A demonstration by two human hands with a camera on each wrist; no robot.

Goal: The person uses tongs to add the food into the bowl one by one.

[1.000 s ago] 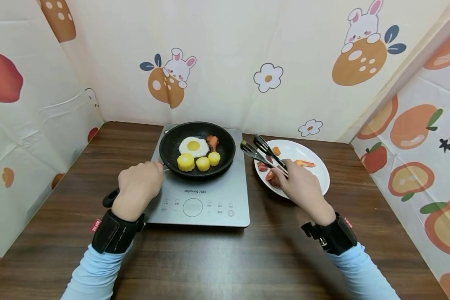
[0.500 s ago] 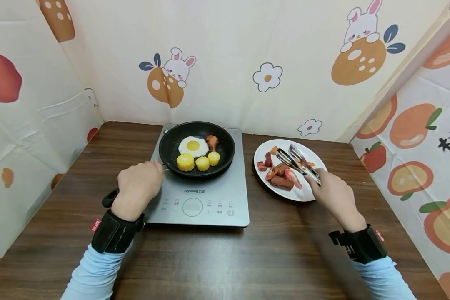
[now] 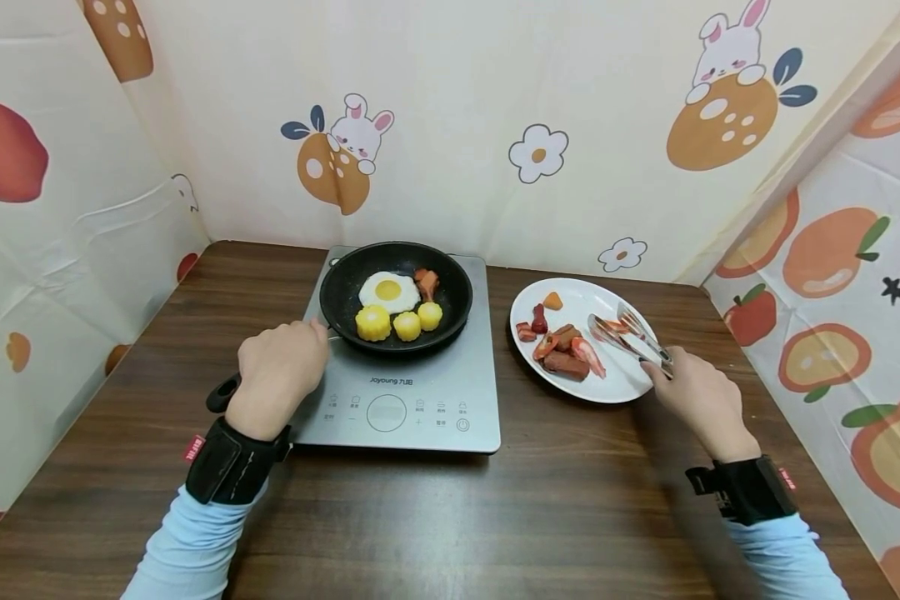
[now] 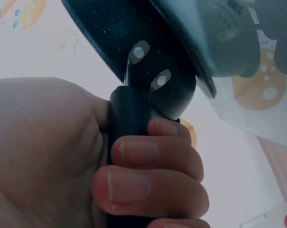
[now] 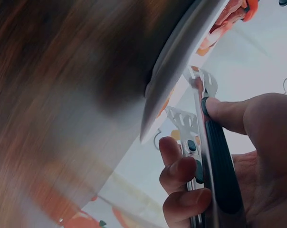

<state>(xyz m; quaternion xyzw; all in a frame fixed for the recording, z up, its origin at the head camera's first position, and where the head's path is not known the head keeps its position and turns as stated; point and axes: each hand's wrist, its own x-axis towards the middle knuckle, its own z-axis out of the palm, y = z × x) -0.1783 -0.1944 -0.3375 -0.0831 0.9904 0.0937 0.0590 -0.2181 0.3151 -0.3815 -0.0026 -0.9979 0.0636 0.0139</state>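
My left hand (image 3: 281, 372) grips the black handle (image 4: 129, 111) of the frying pan (image 3: 450, 321), its fingers wrapped round it in the left wrist view. In the pan lie a fried egg (image 3: 388, 292), several yellow corn pieces (image 3: 373, 323) and a reddish-brown piece (image 3: 427, 283). My right hand (image 3: 701, 400) holds metal tongs (image 5: 207, 142) with dark grips, thumb on one arm and fingers on the other. The tongs' heads are apart, over the right side of the white plate (image 3: 630, 387), around a thin orange-red piece (image 3: 618, 327). Whether they touch it cannot be told.
The pan stands on a silver induction cooker (image 3: 450, 417). Left of centre on the plate are sausage pieces (image 3: 566, 364), pinkish-red slices (image 3: 588, 357) and an orange chunk (image 3: 552, 301). Printed cloth (image 3: 457, 125) walls in the brown table (image 3: 435, 517) at back and sides.
My right hand has moved right and toward me with the tongs, from above the plate's left side to its right side. My left hand and the pan have stayed in place.
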